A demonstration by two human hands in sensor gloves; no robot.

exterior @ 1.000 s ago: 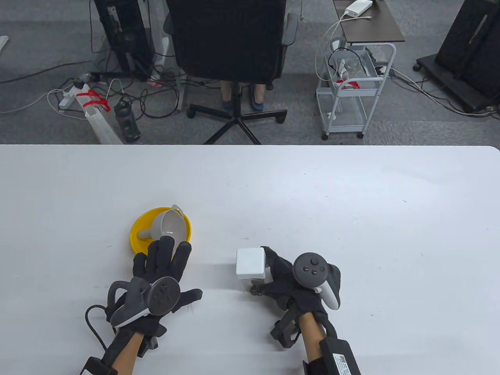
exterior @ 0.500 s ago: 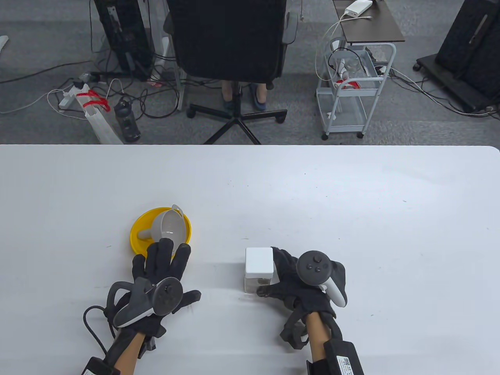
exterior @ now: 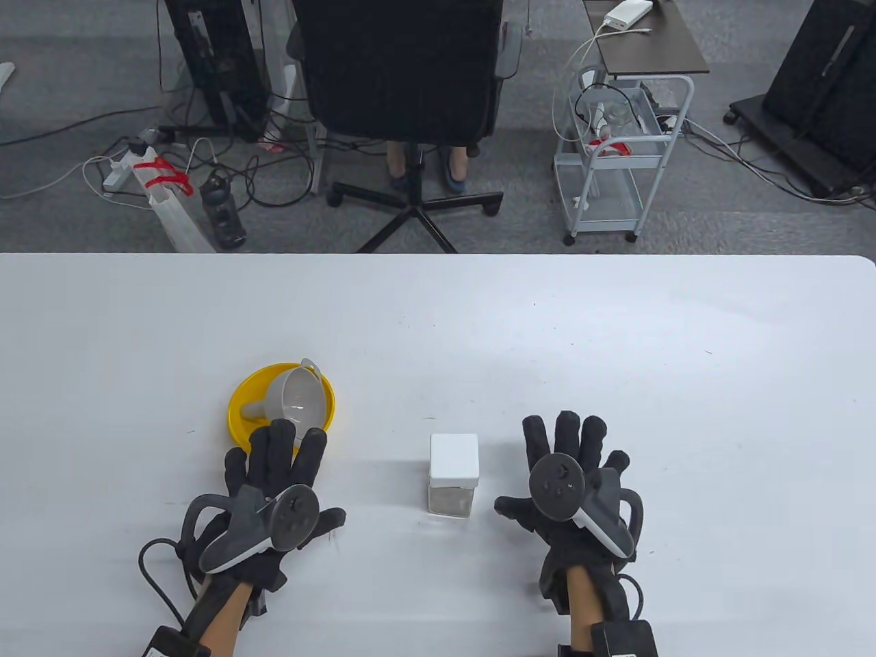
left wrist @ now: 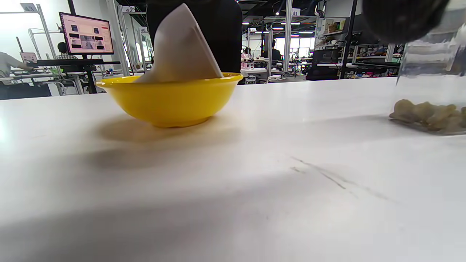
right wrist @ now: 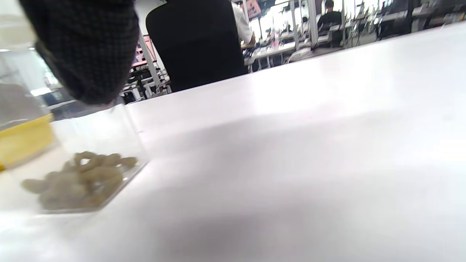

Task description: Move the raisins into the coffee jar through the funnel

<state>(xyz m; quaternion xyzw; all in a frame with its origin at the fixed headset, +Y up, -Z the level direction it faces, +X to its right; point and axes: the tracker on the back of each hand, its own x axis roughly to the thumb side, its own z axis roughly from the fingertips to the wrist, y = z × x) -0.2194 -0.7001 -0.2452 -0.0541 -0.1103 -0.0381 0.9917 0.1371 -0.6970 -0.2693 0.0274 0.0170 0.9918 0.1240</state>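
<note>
We see that the right hand [exterior: 571,489] has let go of the coffee jar [exterior: 452,473] and lies flat, fingers spread, just right of it. The left hand [exterior: 274,499] rests open, fingertips at the yellow bowl [exterior: 241,404] holding the funnel [exterior: 291,398].

The right hand [exterior: 571,489] let go of the jar [exterior: 453,473]. Now it lies flat beside it, fingers spread out.

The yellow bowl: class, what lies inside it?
A white funnel lies on its side in the yellow bowl. The funnel covers part of the bowl's floor, so whether anything lies beneath it cannot be seen.
</note>
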